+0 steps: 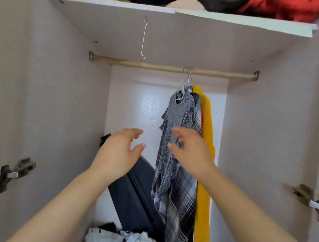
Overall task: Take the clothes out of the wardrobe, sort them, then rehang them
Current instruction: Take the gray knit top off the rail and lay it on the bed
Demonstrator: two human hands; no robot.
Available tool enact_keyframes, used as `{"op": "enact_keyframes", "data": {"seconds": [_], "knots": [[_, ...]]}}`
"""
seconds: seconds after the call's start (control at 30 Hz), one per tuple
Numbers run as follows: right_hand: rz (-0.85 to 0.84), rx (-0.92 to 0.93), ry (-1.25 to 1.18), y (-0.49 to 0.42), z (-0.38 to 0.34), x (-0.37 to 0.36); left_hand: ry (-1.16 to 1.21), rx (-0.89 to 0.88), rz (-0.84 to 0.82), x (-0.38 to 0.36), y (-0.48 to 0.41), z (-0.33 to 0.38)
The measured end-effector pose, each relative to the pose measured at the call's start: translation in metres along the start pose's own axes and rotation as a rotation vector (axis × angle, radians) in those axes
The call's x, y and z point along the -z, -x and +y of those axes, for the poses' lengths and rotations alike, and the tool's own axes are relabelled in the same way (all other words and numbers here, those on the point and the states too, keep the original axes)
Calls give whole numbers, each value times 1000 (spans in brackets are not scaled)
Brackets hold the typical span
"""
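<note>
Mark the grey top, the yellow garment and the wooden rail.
grey top [177, 120]: head view, on its chest below the hanger.
yellow garment [208, 120]: head view, on its upper hanging length.
wooden rail [140, 65]: head view, on the bare stretch left of the hangers.

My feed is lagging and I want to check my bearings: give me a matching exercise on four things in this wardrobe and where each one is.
Things:
1 grey top
2 yellow garment
3 wire hook
4 red clothing

Places:
A on the top shelf
B hanging alone under the shelf
C rightmost on the rod
D leftmost on the rod

Pairs: 1-D, 2-C, 3-B, 4-A
</note>
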State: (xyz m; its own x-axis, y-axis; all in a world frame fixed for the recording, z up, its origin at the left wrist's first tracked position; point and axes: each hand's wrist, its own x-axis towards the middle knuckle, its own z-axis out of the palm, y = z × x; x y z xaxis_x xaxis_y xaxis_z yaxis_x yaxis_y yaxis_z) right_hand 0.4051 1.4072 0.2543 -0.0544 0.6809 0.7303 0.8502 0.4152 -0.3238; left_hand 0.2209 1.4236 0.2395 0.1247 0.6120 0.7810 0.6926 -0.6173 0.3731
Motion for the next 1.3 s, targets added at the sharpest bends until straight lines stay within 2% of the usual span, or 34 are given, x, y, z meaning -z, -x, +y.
{"op": "enact_keyframes", "data": {"seconds": [0.33,0.6,1.0,1.13,1.3], "knots": [[226,71,250,-152,32,-29,50,-108,99,-54,-122,-37],[269,75,419,-254,60,-55,90,-168,97,-99,-196,-86],[436,51,529,-288,168,-19,77,-210,75,-151,-249,-110],[479,103,580,-307,185,-20,48,-222,112,-155,-268,-102],[551,185,511,-332,190,-18,-10,-254,244,-149,-292,-87]]}}
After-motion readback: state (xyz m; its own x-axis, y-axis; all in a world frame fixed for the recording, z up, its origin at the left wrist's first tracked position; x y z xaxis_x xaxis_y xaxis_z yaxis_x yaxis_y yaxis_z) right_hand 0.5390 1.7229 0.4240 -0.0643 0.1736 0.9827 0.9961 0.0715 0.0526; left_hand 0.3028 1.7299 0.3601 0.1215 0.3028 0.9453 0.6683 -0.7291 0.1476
